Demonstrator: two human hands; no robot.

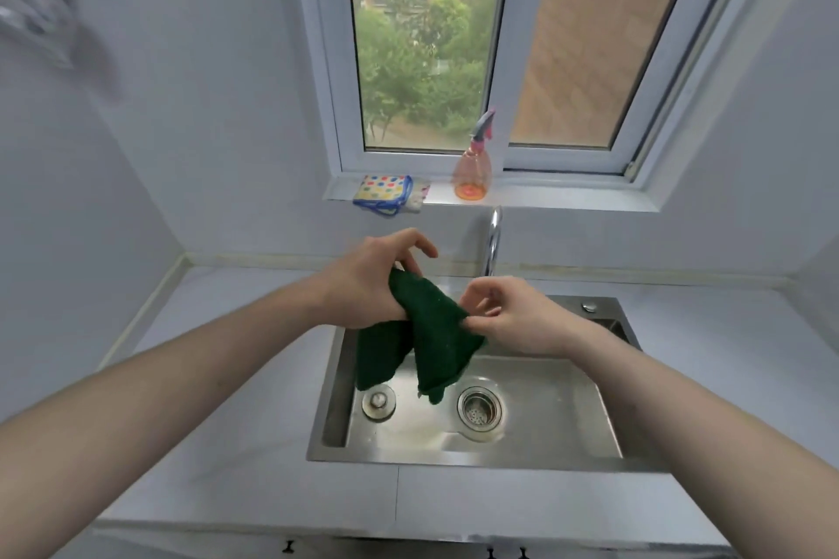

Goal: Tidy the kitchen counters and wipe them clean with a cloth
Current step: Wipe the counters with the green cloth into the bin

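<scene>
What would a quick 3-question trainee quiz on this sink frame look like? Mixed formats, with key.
1. True or false: both the left hand and the right hand hold the green cloth.
2. Multiple choice: the pink spray bottle stands on
A. the counter
B. the windowsill
C. the sink floor
3. Fill in: the cloth hangs above the steel ____, whose strainer drain is uncovered.

Key: 1 true; 2 B, on the windowsill right of the dotted cloth; 3 sink.
</scene>
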